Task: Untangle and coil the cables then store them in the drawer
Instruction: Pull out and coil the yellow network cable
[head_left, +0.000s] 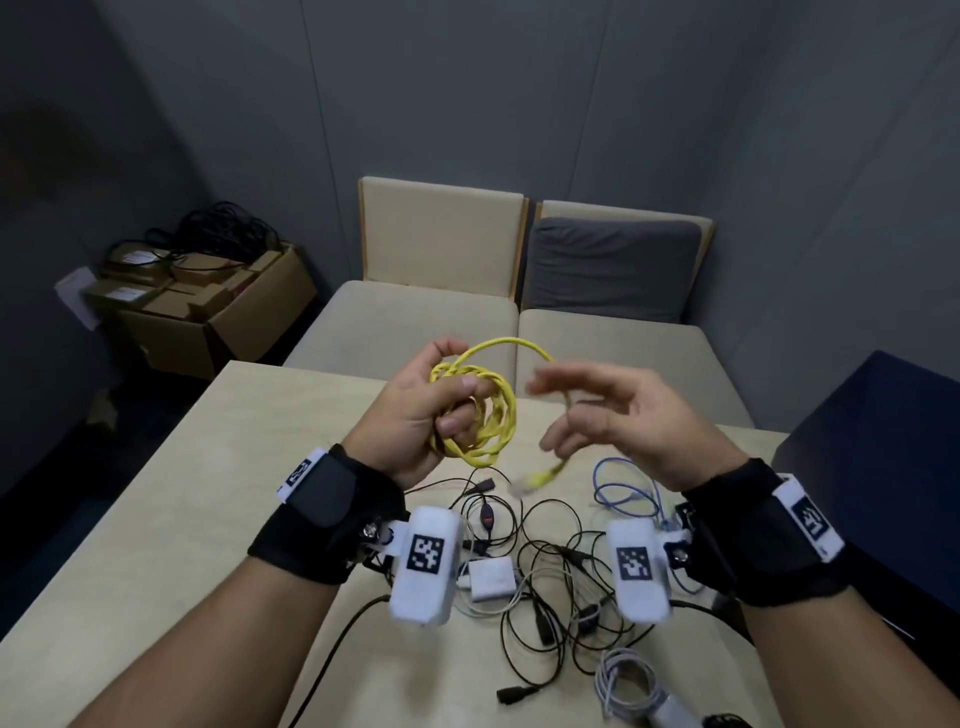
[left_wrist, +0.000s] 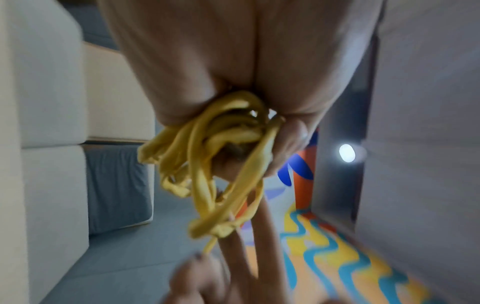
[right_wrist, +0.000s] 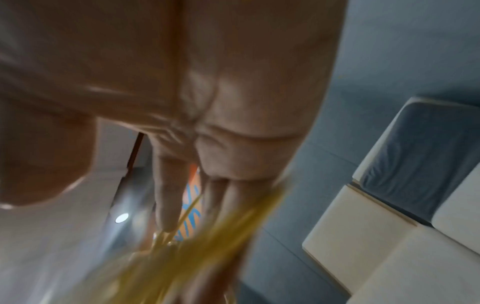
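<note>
Seen from the head: two bare hands are raised over a pale table (head_left: 171, 519), with a yellow cable (head_left: 491, 410) between them.

The cable is gathered into a small coil and clasped in the left hand (head_left: 410, 415). The left fingers (head_left: 457, 423) are curled through its loops and the thumb is pressed on top, most likely so that the turns cannot spring apart. The coil is held clear of the table, probably so that further turns can be laid on freely.

One loose arc is led from the top of the coil over to the right hand (head_left: 628, 415). That hand is blurred. Its fingers (head_left: 566, 439) are seen loosely straightened, with the tail passing among them. No pinch can be made out. The plug (head_left: 543, 477) is left dangling just below, above the table.

The last stretch appears ready to be wound on or tucked round the coil to lock it.

Under the wrists a tangle (head_left: 550, 571) of thin black leads is spread on the table. Around it are a blue cable (head_left: 615, 483), a grey cable (head_left: 623, 680) and a white adapter (head_left: 491, 577), none of them sorted yet.

No drawer is in view.
</note>
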